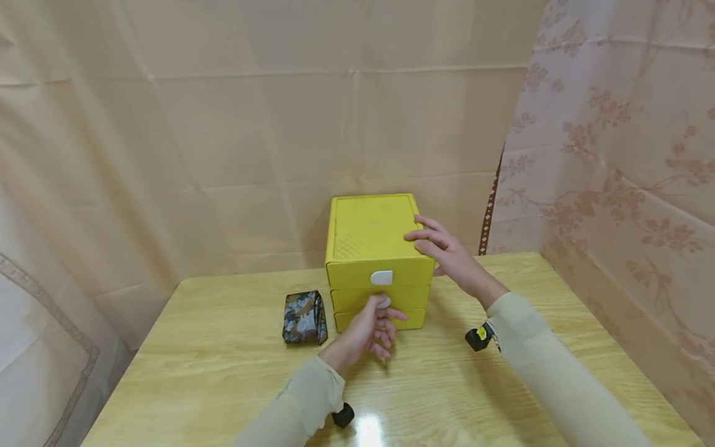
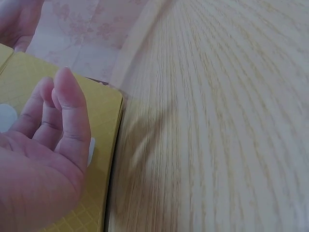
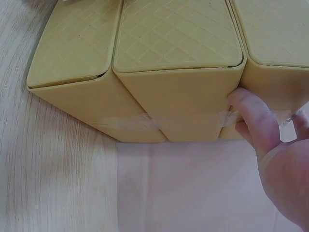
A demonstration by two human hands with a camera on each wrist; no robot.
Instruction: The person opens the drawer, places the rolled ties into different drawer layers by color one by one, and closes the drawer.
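Note:
A yellow three-drawer box [image 1: 373, 230] stands at the back of the wooden table, its drawer fronts facing me. My left hand [image 1: 365, 332] is in front of the lower drawers, palm turned up and fingers loosely bent. Its thumb side is right at the middle drawer's white tab [image 1: 383, 302]. In the left wrist view, the fingers [image 2: 72, 106] partly cover another white tab [image 2: 91, 151]; the thumb is hidden. My right hand [image 1: 447, 251] rests on the box's top right edge, some fingers over the top. One finger [image 3: 256, 113] touches the side in the right wrist view.
A camouflage-patterned pouch [image 1: 304, 318] lies just left of the box on the wooden table [image 1: 223, 366]. A beige curtain [image 1: 251, 136] hangs behind, and a flower-patterned curtain [image 1: 631, 186] hangs on the right. Clear tape [image 3: 130, 122] runs along the box's side.

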